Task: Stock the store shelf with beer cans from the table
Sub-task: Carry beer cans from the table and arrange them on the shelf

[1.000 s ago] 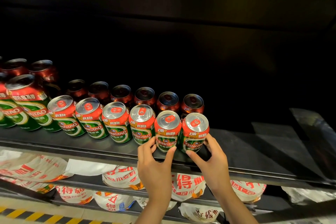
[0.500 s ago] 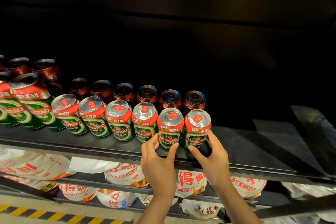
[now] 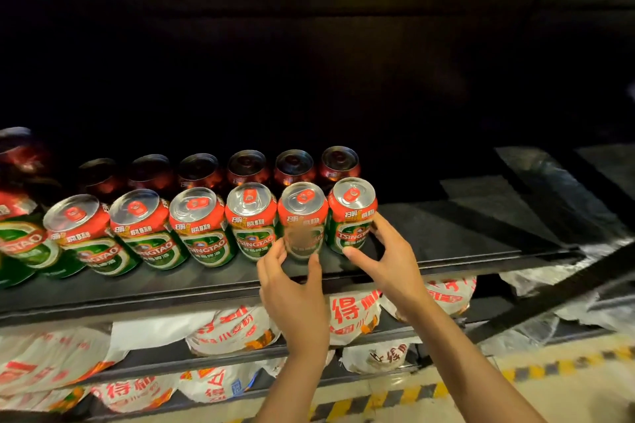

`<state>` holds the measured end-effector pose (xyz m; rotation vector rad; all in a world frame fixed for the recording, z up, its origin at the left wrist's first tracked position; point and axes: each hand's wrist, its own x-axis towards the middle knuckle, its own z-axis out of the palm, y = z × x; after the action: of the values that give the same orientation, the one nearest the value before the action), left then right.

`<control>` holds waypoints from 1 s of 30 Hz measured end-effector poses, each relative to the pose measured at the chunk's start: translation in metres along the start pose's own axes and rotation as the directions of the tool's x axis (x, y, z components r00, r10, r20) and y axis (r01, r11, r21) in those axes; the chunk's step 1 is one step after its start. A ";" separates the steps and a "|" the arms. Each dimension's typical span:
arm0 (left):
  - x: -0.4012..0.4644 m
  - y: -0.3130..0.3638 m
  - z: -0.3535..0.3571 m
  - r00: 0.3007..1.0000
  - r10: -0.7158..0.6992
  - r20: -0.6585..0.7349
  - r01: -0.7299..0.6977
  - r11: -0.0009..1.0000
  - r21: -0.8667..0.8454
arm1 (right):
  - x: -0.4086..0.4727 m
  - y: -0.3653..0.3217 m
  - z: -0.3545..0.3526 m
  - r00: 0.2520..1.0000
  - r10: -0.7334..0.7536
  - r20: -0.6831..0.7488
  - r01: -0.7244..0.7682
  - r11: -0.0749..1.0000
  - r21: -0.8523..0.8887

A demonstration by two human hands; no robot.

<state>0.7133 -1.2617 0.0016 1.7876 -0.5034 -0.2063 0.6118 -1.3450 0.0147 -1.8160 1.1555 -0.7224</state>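
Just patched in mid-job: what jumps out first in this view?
Two rows of red-and-green beer cans line the dark shelf, filling its left and middle; its right end is bare. The left hand and right hand reach for the two rightmost front cans. Below, white packets with red print fill the lower shelves.
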 end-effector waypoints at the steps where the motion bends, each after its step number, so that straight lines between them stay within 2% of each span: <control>1: -0.002 -0.002 -0.005 0.999 0.016 0.051 -0.016 1.000 -0.001 | -0.003 -0.002 -0.001 1.000 -0.004 0.002 0.004 1.000 0.002; 3: -0.005 -0.006 -0.019 0.986 0.042 0.163 -0.047 0.998 0.030 | -0.019 -0.004 -0.005 1.000 0.016 -0.017 -0.017 0.999 -0.032; 6: -0.007 -0.004 -0.043 0.932 0.027 0.362 -0.070 0.992 0.105 | -0.062 -0.004 -0.022 0.998 0.053 -0.042 -0.060 0.981 -0.186; 9: -0.010 0.003 -0.059 0.831 0.068 0.552 -0.253 0.930 0.267 | -0.122 0.003 -0.046 0.991 0.095 -0.090 -0.118 0.947 -0.299; 11: -0.022 0.010 -0.066 0.739 0.091 0.668 -0.359 0.892 0.276 | -0.166 0.010 -0.061 0.981 0.121 -0.151 -0.168 0.919 -0.356; 13: -0.046 0.016 -0.070 0.604 0.105 0.790 -0.454 0.860 0.233 | -0.214 0.018 -0.075 0.961 0.161 -0.224 -0.240 0.887 -0.394; 15: -0.081 0.018 -0.069 0.421 0.113 0.900 -0.559 0.814 0.159 | -0.270 0.029 -0.084 0.926 0.219 -0.308 -0.336 0.849 -0.408; 18: -0.151 0.017 -0.068 0.125 0.066 0.990 -0.685 0.728 0.038 | -0.370 0.041 -0.085 0.817 0.322 -0.478 -0.517 0.775 -0.363; 21: -0.242 0.013 -0.085 -0.223 0.073 0.972 -0.707 0.674 -0.213 | -0.488 0.038 -0.071 0.628 0.461 -0.627 -0.701 0.685 -0.200; 23: -0.304 0.011 -0.111 -0.399 0.102 0.911 -0.655 0.664 -0.361 | -0.569 0.028 -0.052 0.465 0.562 -0.685 -0.796 0.604 -0.044; 26: -0.391 0.000 -0.163 -0.605 0.098 0.790 -0.526 0.695 -0.490 | -0.685 0.005 -0.007 0.170 0.645 -0.745 -0.862 0.464 0.205; 27: -0.406 -0.004 -0.174 -0.641 0.097 0.761 -0.498 0.703 -0.508 | -0.707 0.001 0.005 0.099 0.665 -0.740 -0.857 0.435 0.277; 29: -0.459 -0.016 -0.215 -0.761 0.042 0.648 -0.435 0.708 -0.556 | -0.776 -0.023 0.044 -0.121 0.688 -0.715 -0.812 0.346 0.471; 30: -0.481 -0.021 -0.234 -0.797 0.012 0.605 -0.409 0.726 -0.553 | -0.802 -0.035 0.062 -0.204 0.686 -0.698 -0.778 0.319 0.542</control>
<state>0.3819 -0.8415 -0.0111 0.4671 -2.8558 -1.5426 0.3494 -0.5840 -0.0072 -0.1667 2.6842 -0.8205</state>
